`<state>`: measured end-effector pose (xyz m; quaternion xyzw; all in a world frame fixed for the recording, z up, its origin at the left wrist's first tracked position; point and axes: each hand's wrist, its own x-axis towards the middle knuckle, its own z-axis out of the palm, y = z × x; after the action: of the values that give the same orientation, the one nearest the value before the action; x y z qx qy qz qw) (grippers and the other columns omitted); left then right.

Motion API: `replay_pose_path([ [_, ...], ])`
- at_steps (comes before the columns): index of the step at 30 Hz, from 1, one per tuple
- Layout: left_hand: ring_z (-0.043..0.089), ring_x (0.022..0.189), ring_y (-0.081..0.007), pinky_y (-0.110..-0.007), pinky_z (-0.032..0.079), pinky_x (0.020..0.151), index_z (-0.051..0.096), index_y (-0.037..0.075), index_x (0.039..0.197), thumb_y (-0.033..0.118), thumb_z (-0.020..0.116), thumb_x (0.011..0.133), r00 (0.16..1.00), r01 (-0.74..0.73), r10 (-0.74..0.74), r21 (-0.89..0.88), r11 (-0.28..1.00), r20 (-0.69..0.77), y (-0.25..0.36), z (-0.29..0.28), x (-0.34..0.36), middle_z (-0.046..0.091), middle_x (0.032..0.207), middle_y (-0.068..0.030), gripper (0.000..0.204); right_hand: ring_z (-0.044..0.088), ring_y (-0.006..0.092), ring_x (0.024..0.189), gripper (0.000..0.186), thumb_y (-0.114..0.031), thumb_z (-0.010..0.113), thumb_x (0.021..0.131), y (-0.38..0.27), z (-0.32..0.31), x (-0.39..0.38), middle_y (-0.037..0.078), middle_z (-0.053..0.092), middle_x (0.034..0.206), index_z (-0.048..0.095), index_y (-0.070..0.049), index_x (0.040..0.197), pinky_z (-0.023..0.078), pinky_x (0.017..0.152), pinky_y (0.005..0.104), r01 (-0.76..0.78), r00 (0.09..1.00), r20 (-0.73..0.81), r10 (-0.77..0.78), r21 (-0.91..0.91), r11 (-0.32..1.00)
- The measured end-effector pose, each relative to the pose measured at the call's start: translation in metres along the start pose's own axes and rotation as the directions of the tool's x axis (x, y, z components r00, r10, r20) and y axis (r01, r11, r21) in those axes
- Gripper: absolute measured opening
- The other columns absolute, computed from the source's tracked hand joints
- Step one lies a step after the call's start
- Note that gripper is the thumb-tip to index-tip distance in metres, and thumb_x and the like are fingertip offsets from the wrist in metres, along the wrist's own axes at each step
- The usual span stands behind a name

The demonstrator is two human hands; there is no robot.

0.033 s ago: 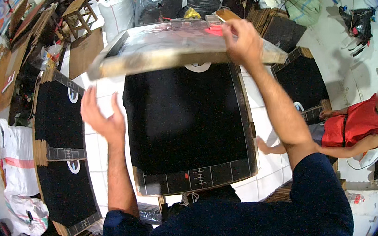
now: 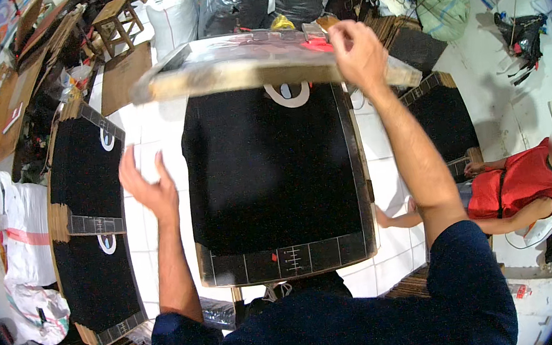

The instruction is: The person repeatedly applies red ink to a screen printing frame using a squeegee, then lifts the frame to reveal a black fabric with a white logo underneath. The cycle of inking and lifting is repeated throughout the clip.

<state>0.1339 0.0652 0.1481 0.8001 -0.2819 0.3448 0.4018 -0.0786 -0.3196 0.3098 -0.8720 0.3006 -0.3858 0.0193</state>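
A wooden-edged frame (image 2: 243, 76) with a shiny sheet inside is tilted up over the far end of a black panel (image 2: 269, 173). A white ring print (image 2: 291, 96) shows on the panel just below the frame. My right hand (image 2: 361, 55) is at the frame's right side, fingers curled beside a red patch (image 2: 318, 46). What those fingers grip is hidden. My left hand (image 2: 152, 188) hangs to the left of the panel, thumb and fingers apart, holding nothing. Along the panel's near edge runs a dark strip (image 2: 327, 252) with white marks.
More black panels with white rings lie on the left (image 2: 87, 175) and right (image 2: 438, 121). A person in red (image 2: 514, 177) is at the right. Beyond the frame are a white sack (image 2: 173, 16), plastic-wrapped bundles (image 2: 235, 5) and a wooden stool (image 2: 114, 20).
The frame has risen, uncovering more of the white ring. My right hand has shifted slightly up and right. My left hand has moved slightly down, toward me.
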Motion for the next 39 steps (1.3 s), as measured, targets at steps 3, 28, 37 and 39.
replay_pose_path([
  [3, 0.066, 0.112, -0.0396, -0.047, 0.049, 0.099, 0.064, -0.004, 0.127, 0.022, 0.066, 0.1, 0.822, 0.47, -0.49, 0.142, 0.871, 0.289, -0.134, -0.019, -0.136, 0.07, 0.119, -0.0232, 0.037, 0.072, 0.0341, 0.095, 0.042, -0.052, 0.058, 0.096, -0.003, -0.008, 0.061, 0.01, 0.076, 0.093, 0.076, -0.015, 0.103, 0.055, 0.084, 0.0474, -0.169, 0.984, 0.05, 0.171, -0.038, 0.985],
  [28, 0.065, 0.087, -0.0372, -0.05, 0.051, 0.076, 0.068, 0.011, 0.095, 0.013, 0.058, 0.094, 0.502, 0.493, -0.77, 0.601, 0.629, 0.394, -0.119, -0.123, -0.421, 0.069, 0.092, -0.0125, 0.01, 0.074, 0.0282, 0.095, 0.045, -0.05, 0.057, 0.095, 0.024, -0.011, 0.145, 0.011, 0.078, 0.095, 0.079, -0.012, 0.102, 0.053, 0.086, 0.039, -0.155, 0.961, 0.215, 0.175, -0.108, 0.982],
  [37, 0.074, 0.083, -0.0369, -0.048, 0.057, 0.073, 0.079, 0.016, 0.097, 0.036, 0.063, 0.098, 0.809, 0.29, -0.579, 0.787, 0.545, 0.102, -0.158, -0.244, -0.084, 0.076, 0.091, -0.0154, 0.026, 0.069, 0.0386, 0.111, 0.049, -0.052, 0.054, 0.095, 0.031, -0.008, 0.169, 0.018, 0.075, 0.111, 0.078, -0.013, 0.11, 0.052, 0.095, 0.0466, -0.132, 0.958, 0.238, 0.157, -0.116, 0.984],
  [39, 0.073, 0.092, -0.04, -0.048, 0.056, 0.08, 0.079, 0.009, 0.1, 0.041, 0.064, 0.099, 0.778, 0.408, -0.629, 0.763, 0.501, -0.003, -0.146, -0.318, -0.032, 0.076, 0.097, -0.018, 0.035, 0.068, 0.0395, 0.113, 0.049, -0.053, 0.053, 0.095, 0.03, -0.007, 0.172, 0.018, 0.074, 0.116, 0.077, -0.014, 0.114, 0.051, 0.097, 0.0479, -0.167, 0.951, 0.24, 0.195, -0.132, 0.977],
])
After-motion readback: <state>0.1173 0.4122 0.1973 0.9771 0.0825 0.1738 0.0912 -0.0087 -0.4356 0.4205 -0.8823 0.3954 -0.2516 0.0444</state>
